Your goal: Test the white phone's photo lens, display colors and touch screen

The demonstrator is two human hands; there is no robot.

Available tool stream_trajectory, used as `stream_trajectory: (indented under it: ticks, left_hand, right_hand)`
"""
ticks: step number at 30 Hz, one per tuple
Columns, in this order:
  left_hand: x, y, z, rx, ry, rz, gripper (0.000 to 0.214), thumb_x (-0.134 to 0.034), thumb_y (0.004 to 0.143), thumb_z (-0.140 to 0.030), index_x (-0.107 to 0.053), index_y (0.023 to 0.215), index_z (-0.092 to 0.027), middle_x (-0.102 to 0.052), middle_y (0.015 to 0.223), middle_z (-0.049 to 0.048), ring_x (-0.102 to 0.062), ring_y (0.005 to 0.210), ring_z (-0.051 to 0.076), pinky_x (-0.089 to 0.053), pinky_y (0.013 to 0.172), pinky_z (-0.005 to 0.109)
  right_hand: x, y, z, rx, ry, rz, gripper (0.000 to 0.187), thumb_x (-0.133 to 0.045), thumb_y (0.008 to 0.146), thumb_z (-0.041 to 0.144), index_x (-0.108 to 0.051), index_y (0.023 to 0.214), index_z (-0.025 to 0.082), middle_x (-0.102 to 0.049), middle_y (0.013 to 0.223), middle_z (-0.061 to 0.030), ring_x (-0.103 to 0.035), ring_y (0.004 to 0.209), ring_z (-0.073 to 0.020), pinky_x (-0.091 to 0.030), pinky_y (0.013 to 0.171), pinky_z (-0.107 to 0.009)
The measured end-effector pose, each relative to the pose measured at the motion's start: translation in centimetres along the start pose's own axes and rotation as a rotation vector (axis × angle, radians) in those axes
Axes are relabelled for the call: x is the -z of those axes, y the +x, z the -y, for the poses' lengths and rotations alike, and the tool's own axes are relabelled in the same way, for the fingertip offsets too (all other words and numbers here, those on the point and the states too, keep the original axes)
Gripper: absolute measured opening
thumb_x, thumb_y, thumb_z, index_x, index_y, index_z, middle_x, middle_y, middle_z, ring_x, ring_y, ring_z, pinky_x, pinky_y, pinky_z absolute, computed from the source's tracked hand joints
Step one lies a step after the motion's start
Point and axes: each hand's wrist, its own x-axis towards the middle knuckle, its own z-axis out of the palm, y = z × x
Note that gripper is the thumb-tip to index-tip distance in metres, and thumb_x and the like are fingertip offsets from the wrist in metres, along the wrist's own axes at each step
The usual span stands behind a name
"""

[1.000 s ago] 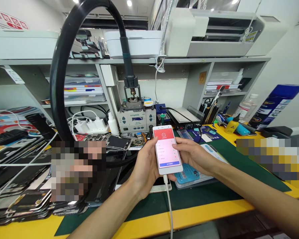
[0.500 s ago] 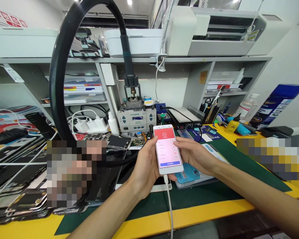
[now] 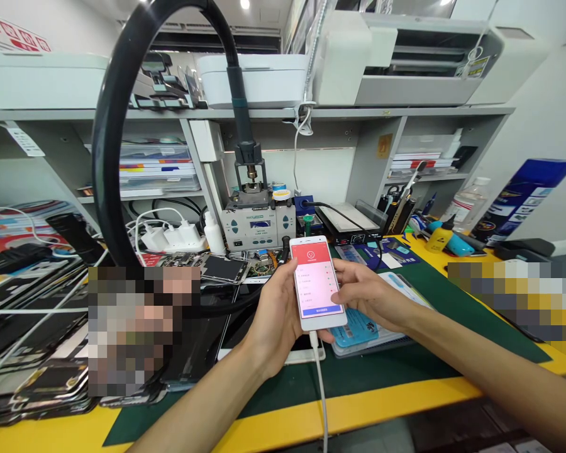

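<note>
A white smartphone (image 3: 317,283) with a lit screen, red at the top and pale pink below, is held above the green mat (image 3: 405,362). My left hand (image 3: 271,314) is wrapped round its left edge and back. My right hand (image 3: 365,292) grips the right edge, its thumb lying on the screen's right side. A white cable (image 3: 321,390) hangs from the phone's bottom end toward me.
A grey soldering station (image 3: 257,226) with a thick black hose (image 3: 108,157) stands behind the phone. Stacked phone screens (image 3: 38,352) fill the left. A blue-labelled card (image 3: 358,330) lies under my right hand. Tools, bottles and a heating plate (image 3: 346,220) stand at the right.
My right thumb has shifted slightly lower on the screen's right side. The phone and left hand have barely moved.
</note>
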Motion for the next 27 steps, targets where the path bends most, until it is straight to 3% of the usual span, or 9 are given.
stream_trajectory:
  ticks: [16, 22, 24, 27]
  left_hand:
    - [-0.1, 0.0, -0.1, 0.004, 0.000, -0.009, 0.048, -0.047, 0.093, -0.047, -0.058, 0.128, -0.017, -0.070, 0.100, 0.0114, -0.067, 0.082, 0.022, -0.056, 0.059, 0.027]
    - [0.1, -0.1, -0.8, 0.070, 0.000, -0.017, 0.055, -0.042, 0.093, -0.055, -0.058, 0.129, -0.017, -0.069, 0.105, 0.0146, -0.068, 0.080, 0.027, -0.058, 0.055, 0.037]
    - [0.3, -0.1, -1.1, 0.063, -0.004, -0.029, 0.055, -0.041, 0.093, -0.054, -0.056, 0.131, -0.017, -0.069, 0.107, 0.0147, -0.069, 0.082, 0.027, -0.059, 0.057, 0.037]
    - [0.6, 0.0, -1.5, 0.033, 0.024, -0.049, 0.051, -0.042, 0.094, -0.048, -0.055, 0.132, -0.016, -0.069, 0.107, 0.0149, -0.069, 0.083, 0.026, -0.059, 0.057, 0.034]
  right_hand:
    - [-0.3, 0.1, 0.0, 0.004, -0.055, -0.047, 0.059, -0.071, 0.070, 0.015, -0.056, 0.127, 0.019, -0.072, 0.105, -0.0091, -0.068, 0.082, -0.0214, -0.050, 0.069, -0.032]
    - [0.1, 1.1, -0.1, 0.012, 0.074, -0.022, 0.042, -0.061, 0.079, 0.028, -0.058, 0.119, 0.016, -0.070, 0.097, -0.0084, -0.066, 0.078, -0.0191, -0.050, 0.065, -0.030]
    - [0.7, 2.1, -0.3, 0.050, 0.008, -0.025, 0.037, -0.054, 0.083, 0.033, -0.058, 0.117, 0.018, -0.070, 0.098, -0.0089, -0.065, 0.076, -0.0197, -0.051, 0.061, -0.030]
    - [1.0, 3.0, -0.3, 0.176, -0.292, -0.247, 0.036, -0.048, 0.086, 0.030, -0.055, 0.119, 0.017, -0.068, 0.091, -0.0076, -0.064, 0.070, -0.0201, -0.050, 0.055, -0.030]
